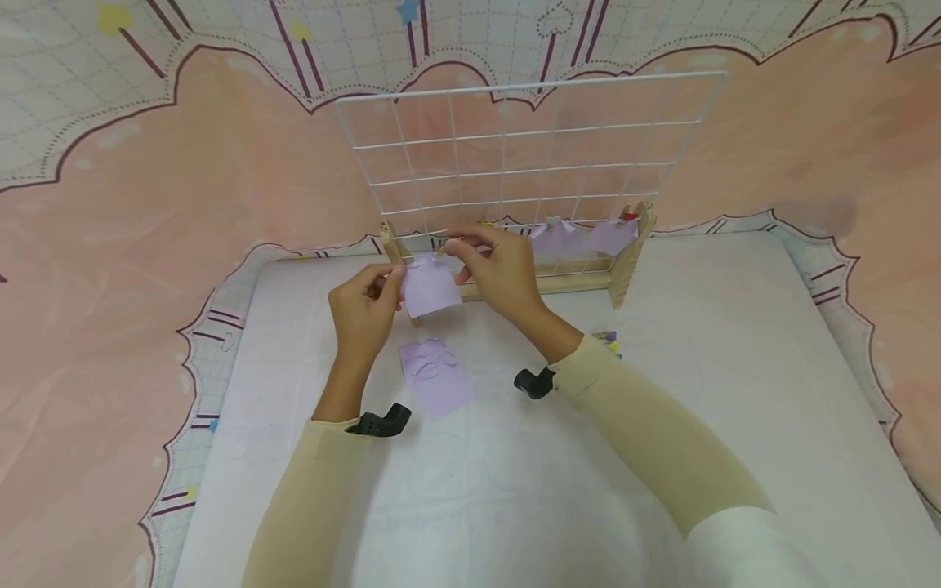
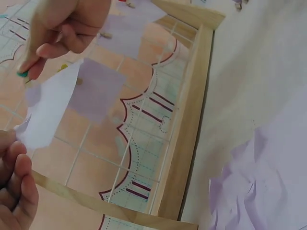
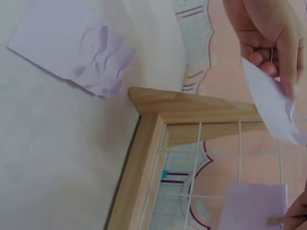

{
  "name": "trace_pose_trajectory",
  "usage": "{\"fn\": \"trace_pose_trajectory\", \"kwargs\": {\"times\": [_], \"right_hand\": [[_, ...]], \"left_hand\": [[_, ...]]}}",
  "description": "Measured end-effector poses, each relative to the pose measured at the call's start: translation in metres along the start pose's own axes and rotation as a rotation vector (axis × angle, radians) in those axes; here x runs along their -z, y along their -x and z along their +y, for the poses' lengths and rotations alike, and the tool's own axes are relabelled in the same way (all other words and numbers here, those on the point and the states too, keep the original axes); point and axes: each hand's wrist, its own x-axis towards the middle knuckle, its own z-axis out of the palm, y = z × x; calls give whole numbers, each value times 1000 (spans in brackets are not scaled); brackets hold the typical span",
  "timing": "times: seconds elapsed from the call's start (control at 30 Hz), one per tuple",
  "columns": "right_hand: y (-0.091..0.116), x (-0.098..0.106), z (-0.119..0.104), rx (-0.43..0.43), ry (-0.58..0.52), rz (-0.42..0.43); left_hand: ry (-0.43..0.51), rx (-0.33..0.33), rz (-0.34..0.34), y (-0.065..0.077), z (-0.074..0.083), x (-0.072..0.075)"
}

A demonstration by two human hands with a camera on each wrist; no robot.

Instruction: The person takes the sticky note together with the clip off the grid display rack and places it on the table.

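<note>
My left hand pinches a light purple paper slip by its left side, in front of the lower left of a white wire grid. At the slip's top edge, my right hand pinches a small wooden clothespin; its teal end shows between thumb and finger in the left wrist view. Another purple slip, held by a clip, hangs on the grid behind. Only a bit of my right hand enters the right wrist view, while the left hand shows with the paper.
The grid stands in a wooden base on a white table surface. Further purple slips hang at its right. A stack of purple slips with crinkled edges lies nearer me. Loose clothespins lie by my right forearm.
</note>
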Motion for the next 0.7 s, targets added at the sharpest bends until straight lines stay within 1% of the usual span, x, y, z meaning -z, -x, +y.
{"fn": "trace_pose_trajectory", "kwargs": {"times": [0.13,0.23,0.3,0.4,0.5,0.7], "right_hand": [[8,15,2,2,-42,0],[15,27,3,-16,-73,-25],[19,35,4,-37,-92,-48],[24,47,7,-71,-111,-76],[29,58,10,-85,-99,-86],[41,77,20,-107,-83,-103]], "left_hand": [[-14,2,-34,4,4,4],[-30,18,-62,9,9,8],[-30,46,-82,13,11,10],[-5,100,-118,20,14,11],[31,154,-148,27,16,11],[102,226,-191,37,16,8]]}}
